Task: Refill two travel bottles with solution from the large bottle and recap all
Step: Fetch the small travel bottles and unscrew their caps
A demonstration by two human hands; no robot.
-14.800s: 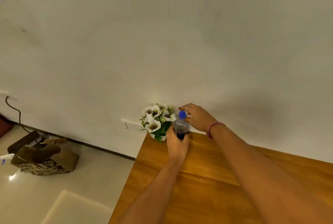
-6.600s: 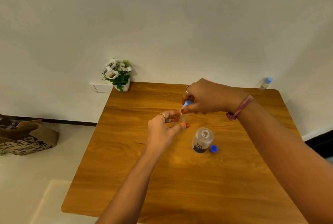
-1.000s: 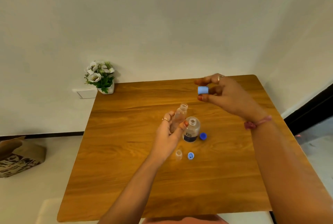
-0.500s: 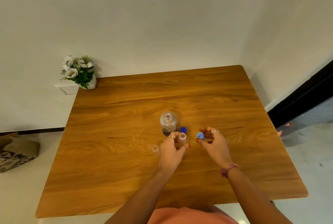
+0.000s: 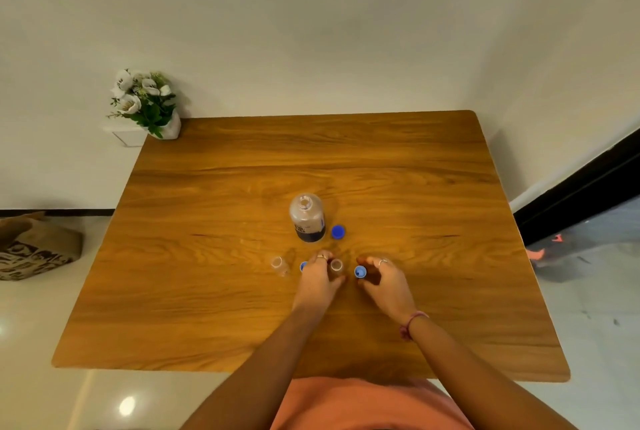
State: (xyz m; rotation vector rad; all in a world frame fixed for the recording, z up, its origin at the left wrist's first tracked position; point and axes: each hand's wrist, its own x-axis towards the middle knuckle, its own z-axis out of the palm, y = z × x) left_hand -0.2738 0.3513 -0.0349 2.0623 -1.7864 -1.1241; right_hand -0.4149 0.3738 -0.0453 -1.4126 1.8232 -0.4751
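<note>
The large clear bottle (image 5: pixel 307 218) with a dark label stands uncapped at the table's middle, its dark blue cap (image 5: pixel 338 232) lying just right of it. My left hand (image 5: pixel 319 279) grips a small clear travel bottle (image 5: pixel 336 267), upright on the wood and open at the top. My right hand (image 5: pixel 384 280) pinches a light blue cap (image 5: pixel 360 271) at the table surface just right of that bottle. A second small open travel bottle (image 5: pixel 279 264) stands to the left, with another light blue cap (image 5: pixel 303 267) partly hidden behind my left hand.
The wooden table (image 5: pixel 221 308) meets the white wall at the back. A white pot of flowers (image 5: pixel 147 104) sits at its far left corner. A brown patterned bag (image 5: pixel 36 246) lies on the floor to the left. A dark doorway strip (image 5: pixel 581 183) runs at right.
My left hand lowered the second travel bottle from the air to the table. My right hand brought the removed light blue cap down beside it. The view tilted further down over the table.
</note>
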